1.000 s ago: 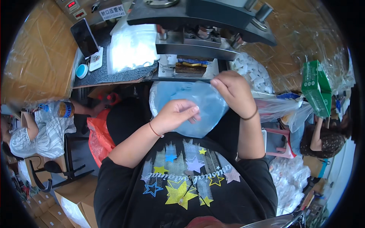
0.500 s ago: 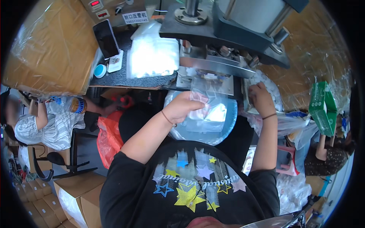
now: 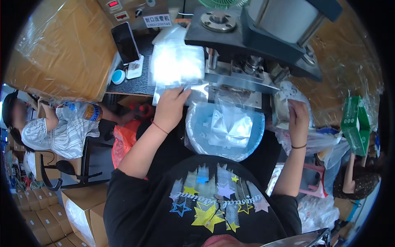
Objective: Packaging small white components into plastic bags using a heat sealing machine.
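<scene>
My left hand (image 3: 170,108) is at the front edge of a stack of clear plastic bags (image 3: 177,61), thumb and fingers pinched on a clear bag (image 3: 199,93). Glare whitens much of the stack. On the right, my right hand (image 3: 299,119) has its fingers drawn together beside a pile of small white pieces (image 3: 291,91); whatever lies between the fingertips is hidden. Between my hands, another clear bag (image 3: 232,125) hangs from beneath the metal bar (image 3: 242,84) of a press over a round blue basin (image 3: 258,139).
The press body (image 3: 279,20) rises at the back. A phone (image 3: 125,43) and small round tub (image 3: 118,76) stand left, beside a large wrapped carton (image 3: 61,49). A green box (image 3: 356,125) is far right. Other people (image 3: 61,131) sit at both sides.
My left hand has let go of the bag over the basin and moved left to the stack. The press bar looks lower. My right hand has drawn slightly back from the white pieces.
</scene>
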### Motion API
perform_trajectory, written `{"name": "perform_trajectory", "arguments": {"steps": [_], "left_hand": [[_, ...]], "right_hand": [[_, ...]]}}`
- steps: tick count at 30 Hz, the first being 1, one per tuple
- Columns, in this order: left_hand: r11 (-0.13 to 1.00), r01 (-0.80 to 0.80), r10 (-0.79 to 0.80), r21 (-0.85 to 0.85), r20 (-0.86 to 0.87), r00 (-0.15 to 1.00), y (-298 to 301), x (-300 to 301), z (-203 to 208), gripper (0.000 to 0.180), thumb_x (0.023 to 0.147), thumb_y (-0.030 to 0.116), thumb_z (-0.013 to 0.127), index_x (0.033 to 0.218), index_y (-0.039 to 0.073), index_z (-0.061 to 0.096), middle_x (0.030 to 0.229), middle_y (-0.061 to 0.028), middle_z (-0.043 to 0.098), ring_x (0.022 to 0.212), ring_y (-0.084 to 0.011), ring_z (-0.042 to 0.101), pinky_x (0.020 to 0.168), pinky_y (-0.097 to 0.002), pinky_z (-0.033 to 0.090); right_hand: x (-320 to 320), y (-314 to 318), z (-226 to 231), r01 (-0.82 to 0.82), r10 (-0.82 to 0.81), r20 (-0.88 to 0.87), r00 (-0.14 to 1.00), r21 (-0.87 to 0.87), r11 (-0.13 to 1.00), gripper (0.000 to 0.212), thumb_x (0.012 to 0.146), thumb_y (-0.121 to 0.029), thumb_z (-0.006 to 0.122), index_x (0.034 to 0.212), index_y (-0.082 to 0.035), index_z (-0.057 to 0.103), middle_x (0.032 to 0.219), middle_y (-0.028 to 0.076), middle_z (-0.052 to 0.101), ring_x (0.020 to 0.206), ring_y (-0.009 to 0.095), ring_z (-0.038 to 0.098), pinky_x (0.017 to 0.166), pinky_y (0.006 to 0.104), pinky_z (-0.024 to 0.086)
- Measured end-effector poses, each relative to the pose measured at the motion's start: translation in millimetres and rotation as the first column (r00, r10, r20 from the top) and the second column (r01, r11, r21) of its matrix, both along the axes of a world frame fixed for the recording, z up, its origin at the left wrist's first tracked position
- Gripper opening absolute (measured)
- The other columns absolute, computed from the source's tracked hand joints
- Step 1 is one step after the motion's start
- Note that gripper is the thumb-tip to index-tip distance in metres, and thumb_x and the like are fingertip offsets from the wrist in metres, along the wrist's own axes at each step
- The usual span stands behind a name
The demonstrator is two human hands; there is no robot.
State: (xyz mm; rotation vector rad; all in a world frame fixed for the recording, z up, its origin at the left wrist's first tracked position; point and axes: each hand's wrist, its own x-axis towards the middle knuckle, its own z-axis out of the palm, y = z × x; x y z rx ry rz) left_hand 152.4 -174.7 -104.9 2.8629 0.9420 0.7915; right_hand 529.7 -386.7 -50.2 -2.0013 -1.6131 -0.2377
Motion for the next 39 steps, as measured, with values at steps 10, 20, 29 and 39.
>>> {"name": "perform_trajectory", "arguments": {"steps": [10,20,29,39], "left_hand": [[0.497,0.36,0.03,-0.79,0.43,0.902,-61,36,18,0.017,0.096,0.015,0.063,0.098,-0.001,0.068,0.087,-0.0065,0.071,0.081,-0.011,0.066,0.076,-0.026,0.052],[-0.144,0.618,0.121,-0.773,0.606,0.787,-102,65,4,0.027,0.103,0.021,0.054,0.112,-0.003,0.061,0.1,-0.0097,0.069,0.094,-0.0179,0.067,0.087,-0.0316,0.054],[-0.002,0.465,0.073,-0.885,0.463,0.883,-111,76,-12,0.021,0.099,0.017,0.062,0.102,-0.003,0.065,0.094,-0.0086,0.071,0.088,-0.0156,0.069,0.085,-0.03,0.055],[-0.043,0.541,0.103,-0.84,0.535,0.839,-116,73,-10,0.026,0.101,0.022,0.059,0.102,-0.002,0.067,0.097,-0.0094,0.071,0.086,-0.0158,0.068,0.083,-0.0294,0.054]], "right_hand": [[-101,37,26,-0.454,0.459,-0.43,0.777,0.12,0.883,0.013,0.095,-0.011,0.061,0.103,0.0,0.063,0.092,0.013,0.064,0.081,0.026,0.063,0.073,0.0326,0.05],[-86,25,35,-0.436,0.401,-0.553,0.731,0.074,0.897,0.017,0.096,-0.016,0.063,0.103,0.0,0.066,0.091,0.004,0.065,0.078,0.015,0.06,0.071,0.0279,0.048],[-94,14,32,-0.421,0.449,-0.655,0.607,0.214,0.881,0.015,0.1,-0.013,0.06,0.106,0.0,0.062,0.086,0.001,0.06,0.074,0.007,0.056,0.069,0.0224,0.047],[-81,16,35,-0.392,0.342,-0.489,0.802,0.001,0.92,0.012,0.093,-0.013,0.065,0.095,-0.001,0.065,0.083,0.007,0.065,0.076,0.018,0.061,0.072,0.0302,0.048]]}}
